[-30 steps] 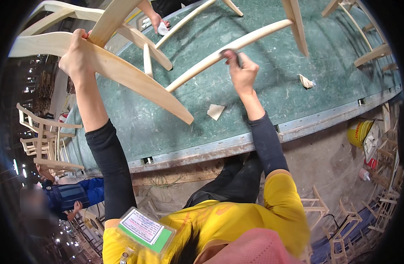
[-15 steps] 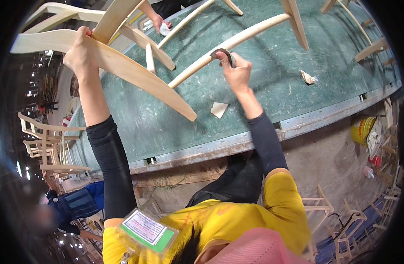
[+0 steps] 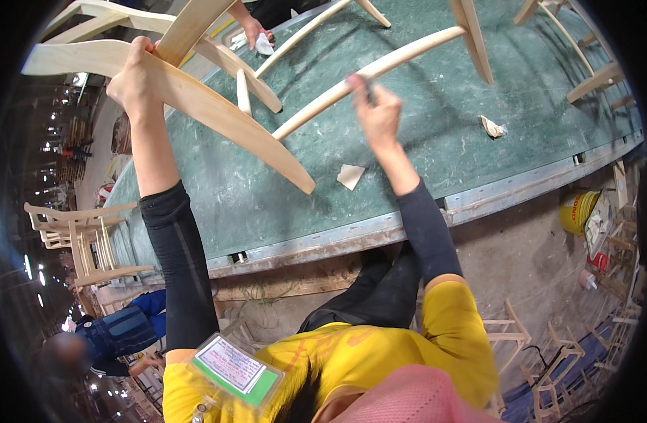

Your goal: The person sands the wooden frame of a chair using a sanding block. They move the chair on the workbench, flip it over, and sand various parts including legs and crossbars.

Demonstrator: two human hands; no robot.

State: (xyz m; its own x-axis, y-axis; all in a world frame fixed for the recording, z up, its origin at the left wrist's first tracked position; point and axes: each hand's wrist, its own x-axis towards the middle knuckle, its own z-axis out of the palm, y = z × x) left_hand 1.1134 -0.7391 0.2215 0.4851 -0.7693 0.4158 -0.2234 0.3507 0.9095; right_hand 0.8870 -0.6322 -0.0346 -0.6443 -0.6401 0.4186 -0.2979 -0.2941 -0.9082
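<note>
A pale, unfinished wooden chair frame (image 3: 228, 130) lies tilted on the green-topped workbench (image 3: 281, 218). At the upper left, my left hand (image 3: 134, 81) is closed round the frame where two of its parts meet. My right hand (image 3: 381, 120) is closed on a dark, curved piece of sandpaper (image 3: 369, 90), blurred by motion. It is at the middle of the long rounded rail (image 3: 415, 51), which joins two legs. A small torn beige scrap (image 3: 350, 176) lies on the bench between my arms.
Across the bench a co-worker's hand (image 3: 254, 32) holds a white wad. A crumpled scrap (image 3: 492, 127) lies at right. More chair frames stand at left (image 3: 90, 240) and lower right (image 3: 556, 352). A yellow bucket (image 3: 577, 211) is on the floor; another person (image 3: 119, 331) works at lower left.
My right hand has shifted slightly right and up along the rail with the sandpaper. My left hand still grips the chair frame, which has barely moved.
</note>
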